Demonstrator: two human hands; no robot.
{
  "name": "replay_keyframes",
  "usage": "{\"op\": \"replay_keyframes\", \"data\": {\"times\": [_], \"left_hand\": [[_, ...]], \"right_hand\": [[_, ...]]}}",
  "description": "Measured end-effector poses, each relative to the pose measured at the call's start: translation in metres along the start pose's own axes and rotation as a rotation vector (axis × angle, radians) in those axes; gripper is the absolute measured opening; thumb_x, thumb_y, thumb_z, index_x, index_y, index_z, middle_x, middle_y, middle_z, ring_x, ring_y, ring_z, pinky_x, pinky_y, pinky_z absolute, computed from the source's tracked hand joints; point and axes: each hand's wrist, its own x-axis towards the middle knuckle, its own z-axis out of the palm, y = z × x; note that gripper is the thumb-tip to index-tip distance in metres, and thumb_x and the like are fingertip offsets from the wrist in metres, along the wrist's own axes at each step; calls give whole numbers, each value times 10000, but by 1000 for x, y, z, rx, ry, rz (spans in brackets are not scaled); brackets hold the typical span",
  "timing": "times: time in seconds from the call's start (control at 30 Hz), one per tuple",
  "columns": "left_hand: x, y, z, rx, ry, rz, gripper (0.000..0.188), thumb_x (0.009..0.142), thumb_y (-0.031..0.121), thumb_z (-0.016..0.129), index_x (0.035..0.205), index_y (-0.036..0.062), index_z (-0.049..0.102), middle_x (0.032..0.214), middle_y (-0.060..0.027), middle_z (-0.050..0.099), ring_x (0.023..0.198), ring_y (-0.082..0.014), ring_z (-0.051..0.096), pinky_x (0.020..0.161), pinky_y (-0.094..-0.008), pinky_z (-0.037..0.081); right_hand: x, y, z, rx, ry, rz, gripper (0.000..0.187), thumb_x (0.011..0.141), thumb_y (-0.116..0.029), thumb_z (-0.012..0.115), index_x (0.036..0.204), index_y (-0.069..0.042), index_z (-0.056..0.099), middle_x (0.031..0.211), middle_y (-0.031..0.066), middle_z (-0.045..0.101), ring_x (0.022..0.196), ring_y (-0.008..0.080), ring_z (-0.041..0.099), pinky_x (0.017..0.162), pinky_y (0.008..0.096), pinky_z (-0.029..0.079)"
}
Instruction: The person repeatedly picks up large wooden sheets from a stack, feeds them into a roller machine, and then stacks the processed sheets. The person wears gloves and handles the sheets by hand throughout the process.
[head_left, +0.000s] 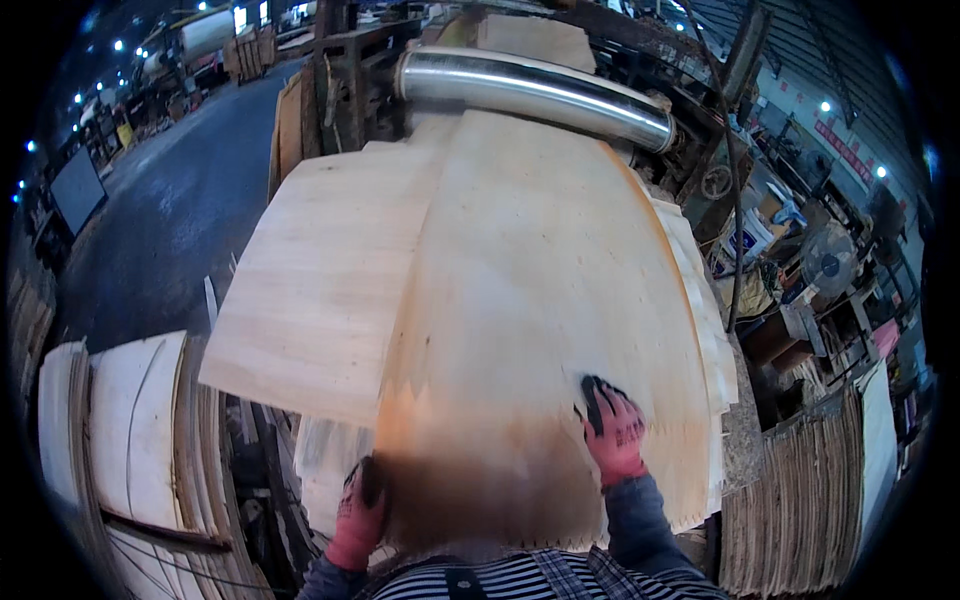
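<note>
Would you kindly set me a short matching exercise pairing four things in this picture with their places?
1. left hand
2. right hand
3. shiny metal roller
4. round fan

A. across the far end of the wood sheet
B. on the sheet's upper face, in from its edges
C. amid clutter at the picture's right
D. at the sheet's left edge, near the person

Pairs: 1-D; 2-B; 3-A; 4-C

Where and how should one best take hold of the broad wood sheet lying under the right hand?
Probably by the near ends of its two long edges, from the wearer's side, one hand at each. The wood sheet lies flat, broad and seemingly thin, so its middle offers nothing to close around. The left hand is at the left edge; the right hand is on the face.
</note>
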Motion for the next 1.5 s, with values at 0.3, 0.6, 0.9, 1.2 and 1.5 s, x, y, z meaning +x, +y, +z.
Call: {"op": "replay_keyframes", "data": {"times": [0.3, 0.6, 0.9, 1.2, 1.5], "left_hand": [[6, -19, 7, -38, 60, 70, 585, 706, 121, 605, 1225, -23, 379, 1097, -231, 511, 1014, -339, 501, 858, -367, 406], [23, -26, -6, 197, -11, 33, 600, 696, 240, 660, 1189, -7, 425, 1015, -198, 550, 914, -331, 532, 795, -389, 433], [25, 113, -60, -1025, -453, -51, 381, 835, 157, 549, 1150, -41, 469, 1020, -47, 566, 909, -100, 516, 785, -238, 424], [17, 81, 4, -733, 38, 727, 401, 858, 107, 490, 1230, -3, 386, 1200, -114, 465, 1076, -188, 470, 937, -308, 355], [15, 2, 4, -1013, -294, 170, 362, 865, 120, 475, 1200, -3, 417, 1124, -92, 521, 1001, -173, 503, 872, -305, 403]], "right_hand": [[118, 41, 123, -59, -70, 180, 502, 784, -318, 513, 1227, -102, 418, 1232, 147, 432, 1157, 310, 378, 1001, 445, 229], [-24, -41, 24, 143, -283, 10, 648, 706, -313, 614, 1241, -34, 378, 1257, 183, 373, 1194, 335, 316, 1004, 487, 198], [-199, -54, -41, 289, -518, 45, 841, 492, -419, 737, 1172, -35, 424, 1279, 214, 301, 1155, 439, 293, 953, 563, 220], [-171, -64, -52, 372, -231, -157, 583, 521, -266, 656, 1041, -57, 497, 1128, 187, 436, 1077, 422, 402, 904, 559, 302], [-125, -50, -55, 1481, -725, 476, 595, 766, -201, 527, 1303, -49, 321, 1365, 162, 261, 1281, 268, 202, 1046, 364, 127]]}}
